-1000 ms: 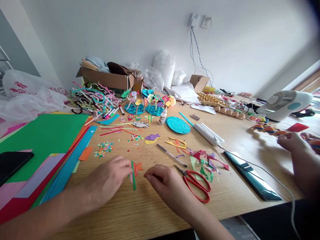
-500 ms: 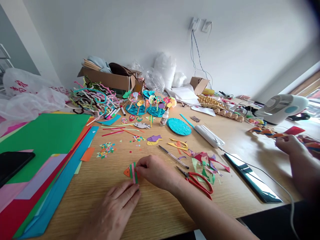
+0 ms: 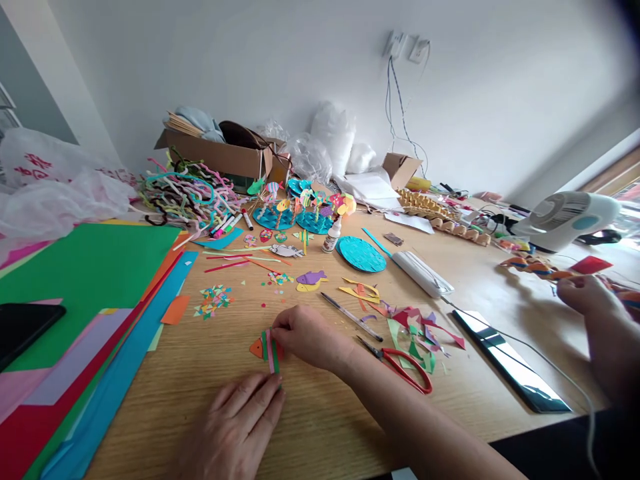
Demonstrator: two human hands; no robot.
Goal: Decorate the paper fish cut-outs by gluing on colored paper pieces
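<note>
a cluttered wooden craft table [image 3: 320, 413], strips going onto an orange paper fish [image 3: 258, 347].
the right hand [image 3: 307, 337] pinches the pink and green paper strips [image 3: 273, 351] across the fish near the table's front edge; the left hand [image 3: 240, 423] lies flat and open just below, fingertips touching the strips' lower ends. judged, the strips are being pressed in place; next comes trimming the overhang, which calls for the red scissors [image 3: 400, 367] just beside the right wrist.
</note>
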